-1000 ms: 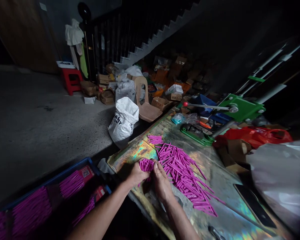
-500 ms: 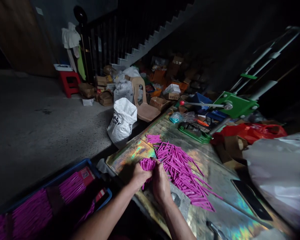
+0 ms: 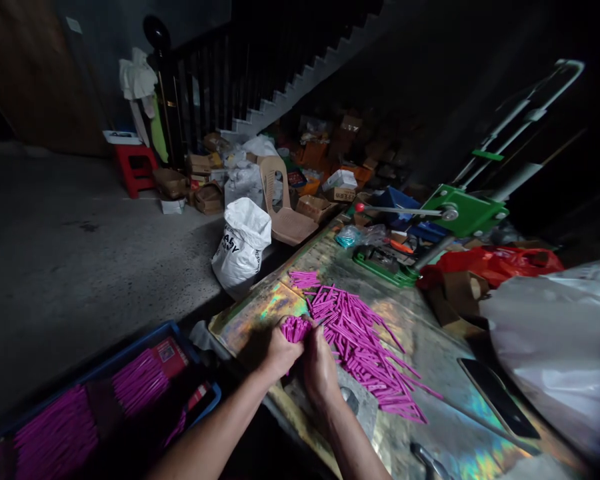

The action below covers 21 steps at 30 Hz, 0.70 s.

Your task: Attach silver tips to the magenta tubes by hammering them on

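A bundle of thin magenta sticks (image 3: 295, 328) stands upright near the table's front edge, its ends showing at the top. My left hand (image 3: 281, 350) is wrapped round the bundle from the left. My right hand (image 3: 320, 370) is closed against its right side, fingers together; the fingertips are partly hidden. Just beyond my hands lies a loose pile of magenta sticks (image 3: 360, 333), with a small group of sticks (image 3: 304, 279) at its far left end. Under my right wrist sits a grey metal plate (image 3: 363, 407) with a round metal piece (image 3: 350, 399).
A blue crate (image 3: 167, 328) with magenta sticks is at lower left. On the table (image 3: 450, 347) are a green lever press (image 3: 470, 210), a dark phone-like slab (image 3: 497, 398) and a metal tool (image 3: 427, 460). A white sack (image 3: 243, 247) and a beige chair (image 3: 293, 223) stand beyond.
The view has shifted slightly. Both hands stay closed round the bundle in nearly the same place, and the sticks on the table lie as before.
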{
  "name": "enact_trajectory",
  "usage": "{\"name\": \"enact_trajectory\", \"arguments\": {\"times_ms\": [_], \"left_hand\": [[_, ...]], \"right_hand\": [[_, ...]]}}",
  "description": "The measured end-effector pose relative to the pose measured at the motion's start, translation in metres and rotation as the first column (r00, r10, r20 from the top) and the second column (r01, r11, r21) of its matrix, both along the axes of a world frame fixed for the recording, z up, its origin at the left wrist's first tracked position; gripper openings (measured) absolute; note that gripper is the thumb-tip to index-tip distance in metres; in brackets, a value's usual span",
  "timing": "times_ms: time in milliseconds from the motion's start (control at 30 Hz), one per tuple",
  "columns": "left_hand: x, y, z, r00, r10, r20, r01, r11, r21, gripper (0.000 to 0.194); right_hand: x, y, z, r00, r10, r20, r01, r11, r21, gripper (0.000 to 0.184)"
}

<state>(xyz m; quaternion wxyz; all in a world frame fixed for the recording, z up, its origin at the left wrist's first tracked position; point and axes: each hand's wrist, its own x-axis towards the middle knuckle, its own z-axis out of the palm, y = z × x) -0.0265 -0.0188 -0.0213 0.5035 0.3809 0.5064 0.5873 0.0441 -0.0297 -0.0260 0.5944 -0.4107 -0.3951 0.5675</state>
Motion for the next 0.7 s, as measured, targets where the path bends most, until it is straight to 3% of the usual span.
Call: {"name": "enact_trajectory", "arguments": {"times_ms": [100,500,700], "left_hand": [[-0.0012,0.0022,-0.0048,1.0,-0.014,-0.01,0.015,0.998,0.054,0.018],[-0.006,0.0099,-0.0113,0.996,-0.08,-0.036,0.081,0.996,0.04,0.007],[-0.0095,0.0095,-0.0045,0.991,-0.116,-0.065,0.119,0.992,0.044,0.008]], "right_hand": [[0.0022,0.0019,-0.0008,0.999,0.033,-0.022,-0.034,0.998,-0.046,0.047],[0.0062,0.0003,0.0068,0.994,0.111,0.009,-0.11,0.991,-0.079,0.04],[0.0093,0.0001,0.004,0.994,0.104,0.041,-0.101,0.992,-0.074,0.038]]}}
